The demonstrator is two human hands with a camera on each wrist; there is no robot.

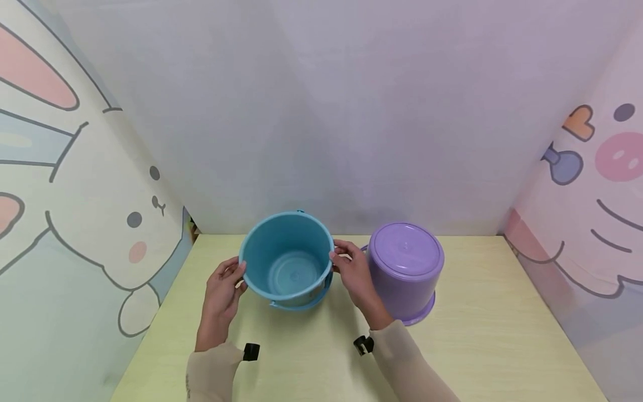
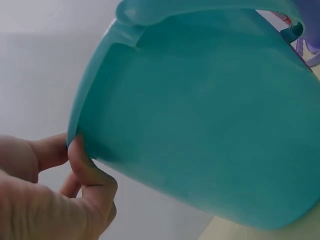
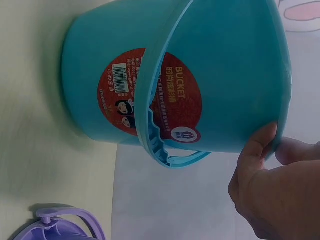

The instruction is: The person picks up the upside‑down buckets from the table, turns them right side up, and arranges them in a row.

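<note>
A teal plastic bucket (image 1: 286, 262) stands on the table with its mouth up, tipped slightly toward me in the head view. My left hand (image 1: 221, 293) pinches its rim at the left, thumb on one side and fingers on the other. Across from it, my right hand (image 1: 354, 273) pinches the rim at the right. The bucket's handle (image 3: 150, 100) hangs down over a round red label (image 3: 175, 95) on the side. Just right of my right hand is a purple bucket (image 1: 407, 279), upside down with its base up.
The pale wooden table (image 1: 482, 324) runs back to a light curtain (image 1: 346, 111). Cartoon-printed panels rise at both sides, with a rabbit (image 1: 110, 184) on the left and a pig (image 1: 603, 184) on the right. The purple bucket stands close by my right forearm.
</note>
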